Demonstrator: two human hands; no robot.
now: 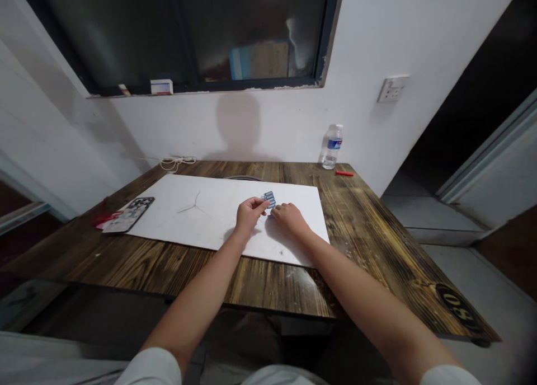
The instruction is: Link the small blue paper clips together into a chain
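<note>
Both my hands meet over a large white sheet that lies on a dark wooden table. My left hand is closed in a pinch on a small blue-and-white striped object, held just above the sheet. My right hand rests knuckles up right beside it, fingers curled toward the same object; what it grips, if anything, is hidden. A faint crease mark shows on the sheet to the left.
A phone in a patterned case and something red lie at the sheet's left edge. A plastic water bottle and a red pen sit at the table's back right. A coiled white cord lies at the back.
</note>
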